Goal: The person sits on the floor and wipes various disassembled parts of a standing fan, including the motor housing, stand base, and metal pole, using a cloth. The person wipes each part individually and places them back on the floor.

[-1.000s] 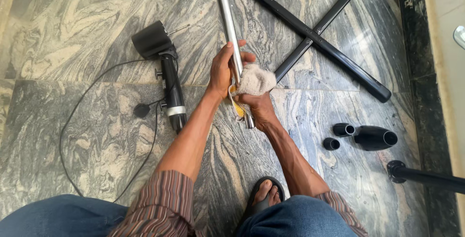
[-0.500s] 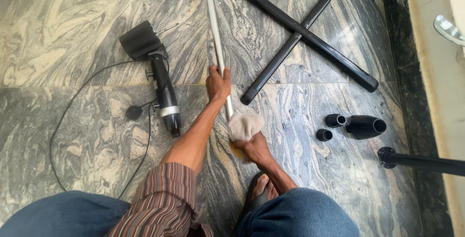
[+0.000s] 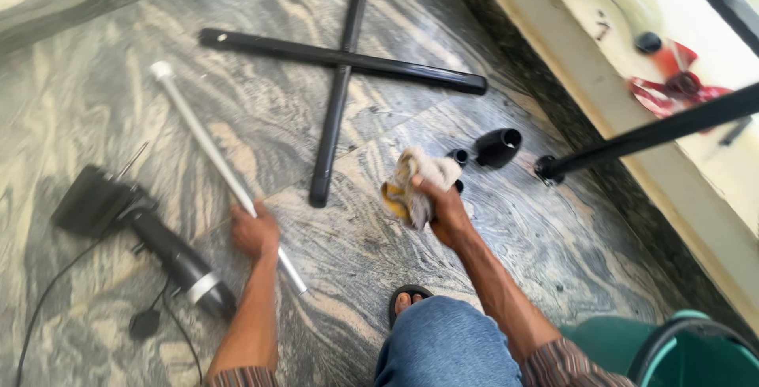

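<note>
My left hand [image 3: 254, 233] grips a long silver metal tube [image 3: 207, 143] that lies flat on the marble floor, white cap at its far end. My right hand [image 3: 443, 211] is lifted off the tube and clutches a crumpled whitish and yellow cloth [image 3: 413, 185] above the floor. Just beyond the cloth sit a black funnel-shaped collar [image 3: 498, 147] and small black caps [image 3: 457, 157]. A black cross-shaped base [image 3: 341, 61] lies further out.
A black motor unit with a cord [image 3: 150, 237] lies left of the tube. A black pole [image 3: 656, 130] slants in from the right. My sandalled foot [image 3: 407, 302] is near. A raised ledge [image 3: 585, 79] with red blades runs along the right; a green bucket [image 3: 696, 351] stands at bottom right.
The cloth has come off the tube and moved right with my right hand. The tube has been laid down on the floor. My view swung right.
</note>
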